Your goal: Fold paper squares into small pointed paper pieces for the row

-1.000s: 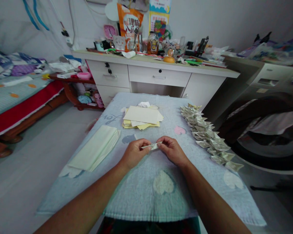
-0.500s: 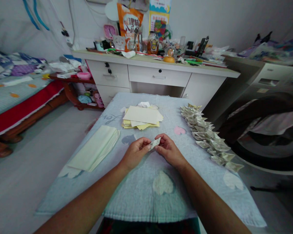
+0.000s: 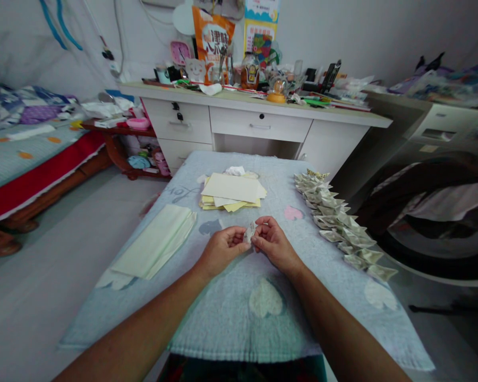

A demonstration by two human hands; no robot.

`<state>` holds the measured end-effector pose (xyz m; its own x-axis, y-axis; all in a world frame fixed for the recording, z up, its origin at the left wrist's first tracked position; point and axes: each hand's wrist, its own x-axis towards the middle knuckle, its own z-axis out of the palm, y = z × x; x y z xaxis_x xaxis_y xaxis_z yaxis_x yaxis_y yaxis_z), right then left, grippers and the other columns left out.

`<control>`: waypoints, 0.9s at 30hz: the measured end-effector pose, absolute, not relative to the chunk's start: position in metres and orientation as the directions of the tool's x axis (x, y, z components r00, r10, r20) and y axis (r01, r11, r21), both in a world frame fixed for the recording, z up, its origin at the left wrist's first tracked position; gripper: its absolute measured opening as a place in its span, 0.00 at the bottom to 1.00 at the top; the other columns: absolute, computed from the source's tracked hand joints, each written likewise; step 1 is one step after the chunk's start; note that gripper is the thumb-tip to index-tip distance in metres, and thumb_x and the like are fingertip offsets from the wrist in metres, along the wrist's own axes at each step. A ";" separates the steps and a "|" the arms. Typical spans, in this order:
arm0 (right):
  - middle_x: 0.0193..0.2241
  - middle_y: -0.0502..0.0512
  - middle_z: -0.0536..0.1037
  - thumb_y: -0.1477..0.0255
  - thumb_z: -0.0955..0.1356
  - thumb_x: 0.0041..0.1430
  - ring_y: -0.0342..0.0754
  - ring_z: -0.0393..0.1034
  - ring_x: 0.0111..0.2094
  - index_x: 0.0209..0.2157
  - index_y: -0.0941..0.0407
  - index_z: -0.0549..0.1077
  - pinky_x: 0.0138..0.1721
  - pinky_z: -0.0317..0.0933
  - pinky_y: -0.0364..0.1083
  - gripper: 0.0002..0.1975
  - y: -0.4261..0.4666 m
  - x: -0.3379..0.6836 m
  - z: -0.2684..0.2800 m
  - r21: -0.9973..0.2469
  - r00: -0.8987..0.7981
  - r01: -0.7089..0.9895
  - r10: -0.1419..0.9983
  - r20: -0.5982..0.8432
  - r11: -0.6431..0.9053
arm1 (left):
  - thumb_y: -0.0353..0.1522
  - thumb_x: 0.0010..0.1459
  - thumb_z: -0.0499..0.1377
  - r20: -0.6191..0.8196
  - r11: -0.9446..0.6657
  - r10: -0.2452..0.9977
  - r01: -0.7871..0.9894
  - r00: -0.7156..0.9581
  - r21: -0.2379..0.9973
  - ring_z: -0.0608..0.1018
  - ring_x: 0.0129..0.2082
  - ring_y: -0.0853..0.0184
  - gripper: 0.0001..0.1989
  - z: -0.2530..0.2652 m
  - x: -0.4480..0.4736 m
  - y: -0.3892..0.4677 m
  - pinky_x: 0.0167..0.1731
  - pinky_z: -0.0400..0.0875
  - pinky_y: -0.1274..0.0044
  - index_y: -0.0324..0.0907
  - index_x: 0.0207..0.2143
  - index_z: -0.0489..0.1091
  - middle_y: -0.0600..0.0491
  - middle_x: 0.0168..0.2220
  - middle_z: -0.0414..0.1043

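A small folded piece of paper (image 3: pixel 249 232), pale with greyish print, is pinched between my two hands above the middle of the cloth. My left hand (image 3: pixel 226 245) grips its left side with thumb and fingers. On its right side, my right hand (image 3: pixel 274 241) holds it the same way. Beyond the hands lies a pile of cream and yellow paper sheets (image 3: pixel 235 187). Left of them is a stack of long pale green paper (image 3: pixel 153 241). Several folded paper boats (image 3: pixel 338 217) stand nested in a row along the right side.
A light blue patterned cloth (image 3: pixel 219 323) covers the table. Behind it stands a white desk (image 3: pixel 261 124) crowded with a jar, an orange bag and other items. A front-loading washing machine (image 3: pixel 442 127) is at the right, a bed (image 3: pixel 35 159) at the left.
The folded paper has turned from lying slanted and flat to a more upright, narrower shape between my fingers. My hands have come slightly closer together.
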<state>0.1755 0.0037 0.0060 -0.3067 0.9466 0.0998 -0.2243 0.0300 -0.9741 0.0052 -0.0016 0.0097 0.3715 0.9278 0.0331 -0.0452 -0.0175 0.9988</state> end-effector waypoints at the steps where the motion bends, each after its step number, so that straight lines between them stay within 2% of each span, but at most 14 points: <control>1: 0.25 0.43 0.67 0.67 0.72 0.51 0.39 0.60 0.22 0.40 0.52 0.59 0.23 0.56 0.39 0.20 0.004 0.175 0.006 -0.973 -0.308 -0.227 0.946 0.100 0.029 | 0.33 0.51 0.63 0.035 -0.025 0.932 -0.033 0.360 0.999 0.78 0.37 0.65 0.14 0.010 0.005 -0.001 0.41 0.72 0.73 0.37 0.41 0.72 0.48 0.37 0.77; 6: 0.26 0.44 0.67 0.68 0.72 0.51 0.39 0.59 0.23 0.34 0.53 0.60 0.24 0.55 0.39 0.16 0.002 0.173 0.005 -0.979 -0.298 -0.189 0.946 0.129 0.074 | 0.33 0.50 0.63 0.038 -0.053 0.951 0.041 0.306 0.998 0.79 0.36 0.64 0.15 0.010 0.006 -0.002 0.39 0.73 0.73 0.36 0.40 0.72 0.47 0.36 0.77; 10: 0.28 0.46 0.66 0.67 0.73 0.51 0.40 0.61 0.29 0.33 0.54 0.62 0.29 0.57 0.40 0.15 0.000 0.171 0.007 -0.980 -0.298 -0.142 0.938 0.177 0.140 | 0.34 0.50 0.63 0.034 -0.061 0.963 0.092 0.268 0.994 0.79 0.35 0.64 0.16 0.010 0.007 -0.003 0.39 0.73 0.74 0.35 0.40 0.71 0.46 0.36 0.77; 17: 0.26 0.46 0.64 0.63 0.72 0.52 0.40 0.58 0.25 0.33 0.54 0.62 0.23 0.56 0.39 0.16 0.001 0.172 0.008 -0.985 -0.331 -0.156 0.935 0.125 0.077 | 0.35 0.52 0.63 0.051 -0.074 0.947 0.059 0.318 0.996 0.79 0.36 0.64 0.15 0.006 0.005 -0.002 0.40 0.74 0.72 0.36 0.41 0.72 0.46 0.36 0.78; 23: 0.28 0.47 0.66 0.62 0.72 0.52 0.41 0.60 0.27 0.34 0.53 0.62 0.24 0.59 0.40 0.16 0.001 0.172 0.008 -0.986 -0.357 -0.160 0.928 0.111 0.057 | 0.35 0.52 0.62 0.048 -0.065 0.942 0.040 0.331 0.997 0.79 0.35 0.65 0.14 0.008 0.006 -0.003 0.39 0.74 0.74 0.37 0.40 0.73 0.48 0.36 0.78; 27: 0.29 0.48 0.66 0.65 0.71 0.53 0.42 0.61 0.28 0.34 0.54 0.62 0.26 0.59 0.40 0.14 0.000 0.172 0.007 -0.986 -0.347 -0.139 0.927 0.140 0.097 | 0.33 0.51 0.62 0.067 -0.102 0.956 0.109 0.286 0.989 0.79 0.33 0.66 0.13 0.006 0.007 -0.003 0.36 0.73 0.76 0.37 0.39 0.73 0.49 0.34 0.77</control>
<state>0.1718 0.0000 0.0071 -0.3466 0.9274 0.1404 -0.1387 0.0974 -0.9855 0.0074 -0.0030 0.0063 0.2864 0.9558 0.0674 0.1086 -0.1023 0.9888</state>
